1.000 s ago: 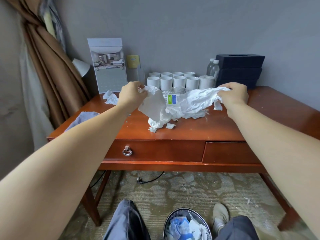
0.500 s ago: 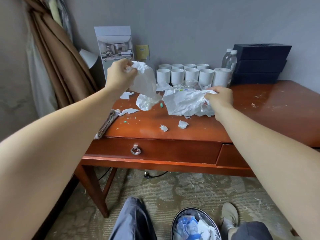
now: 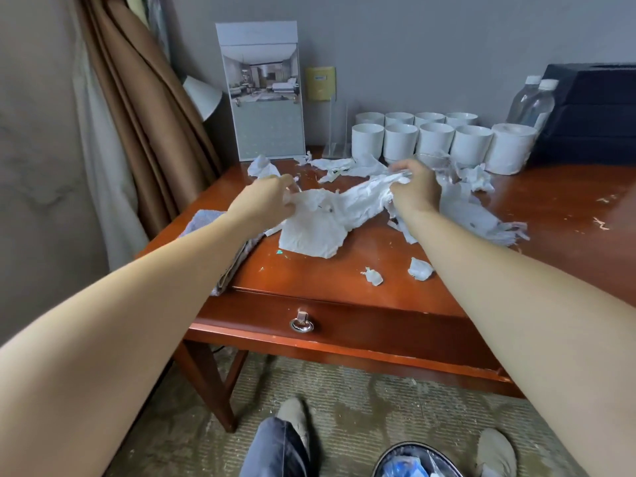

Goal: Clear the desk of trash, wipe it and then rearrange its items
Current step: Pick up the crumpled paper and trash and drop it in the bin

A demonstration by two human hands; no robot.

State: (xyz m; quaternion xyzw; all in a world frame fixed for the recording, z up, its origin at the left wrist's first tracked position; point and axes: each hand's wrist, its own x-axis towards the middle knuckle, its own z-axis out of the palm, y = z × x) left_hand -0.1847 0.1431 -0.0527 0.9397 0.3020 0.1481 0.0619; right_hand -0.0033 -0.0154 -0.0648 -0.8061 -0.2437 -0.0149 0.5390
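Crumpled white paper trash (image 3: 330,215) lies spread over the left half of the red-brown wooden desk (image 3: 344,280). My left hand (image 3: 265,201) grips its left end and my right hand (image 3: 416,187) grips a bunched part at its upper right. More torn paper (image 3: 481,222) trails to the right behind my right arm. Two small paper wads (image 3: 373,276) (image 3: 420,269) sit near the front edge. Further scraps (image 3: 339,165) lie toward the back. A grey cloth (image 3: 206,218) lies at the desk's left edge, partly under my left arm.
White cups (image 3: 435,139) stand in rows at the back, with two water bottles (image 3: 533,105) and stacked dark boxes (image 3: 592,115) to their right. A tall picture card (image 3: 263,91) leans on the wall. A trash bin (image 3: 413,463) sits on the carpet between my feet.
My left hand has come down from above the desk to the paper lying on it. My right hand has shifted its grip toward the back. The view has moved closer and leftward.
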